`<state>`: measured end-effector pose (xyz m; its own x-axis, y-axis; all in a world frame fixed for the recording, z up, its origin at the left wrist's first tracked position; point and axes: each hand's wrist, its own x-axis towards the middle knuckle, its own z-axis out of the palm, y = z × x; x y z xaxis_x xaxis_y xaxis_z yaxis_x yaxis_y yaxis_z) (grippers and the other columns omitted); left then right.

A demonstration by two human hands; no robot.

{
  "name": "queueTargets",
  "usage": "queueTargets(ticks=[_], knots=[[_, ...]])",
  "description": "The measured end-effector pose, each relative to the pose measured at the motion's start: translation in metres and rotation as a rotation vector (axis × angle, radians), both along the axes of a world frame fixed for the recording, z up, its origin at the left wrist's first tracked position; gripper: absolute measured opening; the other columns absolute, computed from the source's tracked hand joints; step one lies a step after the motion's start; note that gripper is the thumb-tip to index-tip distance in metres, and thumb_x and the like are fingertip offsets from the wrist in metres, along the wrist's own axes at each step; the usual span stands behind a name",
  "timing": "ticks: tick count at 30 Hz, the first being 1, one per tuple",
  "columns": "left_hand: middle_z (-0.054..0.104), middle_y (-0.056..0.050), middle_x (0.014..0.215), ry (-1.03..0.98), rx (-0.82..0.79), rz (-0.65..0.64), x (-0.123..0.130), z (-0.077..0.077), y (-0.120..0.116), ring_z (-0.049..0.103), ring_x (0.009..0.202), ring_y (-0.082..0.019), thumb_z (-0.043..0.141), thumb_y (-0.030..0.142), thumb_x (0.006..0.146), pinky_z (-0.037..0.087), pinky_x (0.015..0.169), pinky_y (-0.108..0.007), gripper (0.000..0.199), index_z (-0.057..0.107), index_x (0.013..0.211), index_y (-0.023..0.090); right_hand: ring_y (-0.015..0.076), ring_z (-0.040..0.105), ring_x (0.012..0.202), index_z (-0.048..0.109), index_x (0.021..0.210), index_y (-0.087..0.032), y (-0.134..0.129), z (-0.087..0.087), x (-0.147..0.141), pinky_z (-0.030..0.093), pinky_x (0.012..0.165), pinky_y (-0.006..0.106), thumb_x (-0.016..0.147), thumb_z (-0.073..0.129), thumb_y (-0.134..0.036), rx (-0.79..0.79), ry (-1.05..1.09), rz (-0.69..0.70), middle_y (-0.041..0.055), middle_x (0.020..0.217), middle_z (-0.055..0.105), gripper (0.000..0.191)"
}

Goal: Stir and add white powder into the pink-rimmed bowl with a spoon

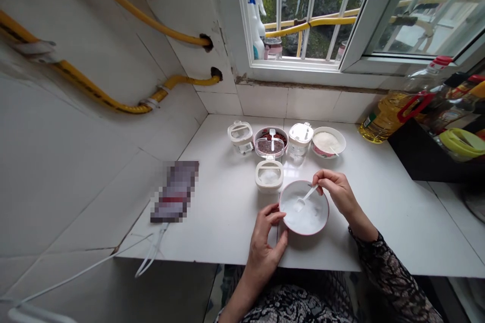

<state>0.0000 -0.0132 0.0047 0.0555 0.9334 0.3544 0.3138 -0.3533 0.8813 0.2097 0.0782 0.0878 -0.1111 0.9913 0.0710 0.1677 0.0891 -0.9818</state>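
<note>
- My right hand (337,194) is mostly closed, pinching the handle of a white plastic spoon (307,196) between thumb and fingers, with the spoon's head down in the contents.
- My left hand (264,247) is half curled, its fingers (276,216) resting on the rim and gripping nothing else.
- The white bowl (304,208) has a pink rim and sits on the white countertop (212,227), near the front edge, between my hands. It holds something white and glossy; I cannot tell exactly what.
- Just beyond it stands an open plastic container (269,176) with white contents, its clear lid tipped back.
- Behind that, a bowl of dark red grains (270,142) holds a small white spoon (272,139).
- Two small lidded containers (240,136) flank it, one on each side, and a dish of white powder (329,141) sits at the right.
- Further right, a bottle of yellow cooking oil (386,117) stands by a black tray (413,159).
- To the left lie a blurred packet (175,192) and a white cable (149,255).
</note>
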Motion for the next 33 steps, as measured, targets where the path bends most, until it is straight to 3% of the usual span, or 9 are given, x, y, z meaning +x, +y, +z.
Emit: queueTargets(ticks=[9, 14, 19, 22, 27, 33], knots=[[0.057, -0.01, 0.129, -0.003, -0.031, -0.003, 0.0, -0.001, -0.001, 0.064, 0.114, -0.022, 0.06, 0.015, 0.089, 0.057, 0.094, -0.035, 0.029, 0.061, 0.116, 0.024, 0.0126, 0.048, 0.049, 0.066, 0.064, -0.018, 0.005, -0.005, 0.001, 0.041, 0.055, 0.028, 0.07, 0.058, -0.025, -0.102, 0.172, -0.038, -0.0029, 0.049, 0.054, 0.012], [0.058, -0.011, 0.127, -0.01, -0.015, -0.003, 0.0, 0.001, 0.0, 0.064, 0.116, -0.023, 0.061, 0.013, 0.087, 0.058, 0.092, -0.035, 0.03, 0.062, 0.115, 0.024, 0.0147, 0.056, 0.055, 0.067, 0.075, -0.018, 0.006, -0.004, -0.007, 0.048, 0.06, 0.03, 0.076, 0.062, -0.028, -0.035, 0.196, -0.08, -0.0016, 0.055, 0.06, 0.011], [0.059, -0.01, 0.126, -0.032, 0.001, -0.005, 0.001, 0.002, 0.001, 0.064, 0.116, -0.023, 0.06, 0.011, 0.086, 0.058, 0.094, -0.035, 0.033, 0.062, 0.115, 0.025, 0.0176, 0.068, 0.07, 0.066, 0.092, -0.021, 0.0, 0.004, -0.025, 0.054, 0.063, 0.029, 0.091, 0.059, -0.034, 0.186, 0.056, -0.139, 0.0026, 0.073, 0.07, 0.015], [0.059, -0.01, 0.126, -0.036, -0.008, -0.014, 0.001, 0.002, 0.001, 0.063, 0.116, -0.023, 0.06, 0.011, 0.086, 0.058, 0.094, -0.036, 0.033, 0.062, 0.115, 0.025, 0.0194, 0.071, 0.079, 0.065, 0.099, -0.023, -0.002, 0.005, -0.032, 0.057, 0.079, 0.037, 0.098, 0.053, -0.029, 0.432, -0.114, -0.151, 0.0052, 0.085, 0.074, 0.013], [0.059, -0.009, 0.127, -0.036, -0.012, -0.009, 0.001, 0.001, 0.0, 0.063, 0.117, -0.023, 0.06, 0.012, 0.087, 0.057, 0.094, -0.035, 0.032, 0.063, 0.115, 0.025, 0.0186, 0.071, 0.081, 0.065, 0.104, -0.025, 0.0, 0.003, -0.033, 0.046, 0.102, 0.048, 0.098, 0.044, -0.01, 0.88, -0.491, 0.042, 0.0036, 0.091, 0.077, 0.026], [0.058, -0.009, 0.127, -0.028, -0.019, -0.008, 0.001, 0.001, 0.0, 0.063, 0.116, -0.023, 0.059, 0.012, 0.087, 0.057, 0.096, -0.036, 0.031, 0.062, 0.115, 0.025, 0.0184, 0.071, 0.081, 0.062, 0.113, -0.026, -0.001, 0.005, -0.032, 0.045, 0.101, 0.046, 0.096, 0.046, -0.005, 0.964, -0.49, 0.005, 0.0037, 0.096, 0.078, 0.031]])
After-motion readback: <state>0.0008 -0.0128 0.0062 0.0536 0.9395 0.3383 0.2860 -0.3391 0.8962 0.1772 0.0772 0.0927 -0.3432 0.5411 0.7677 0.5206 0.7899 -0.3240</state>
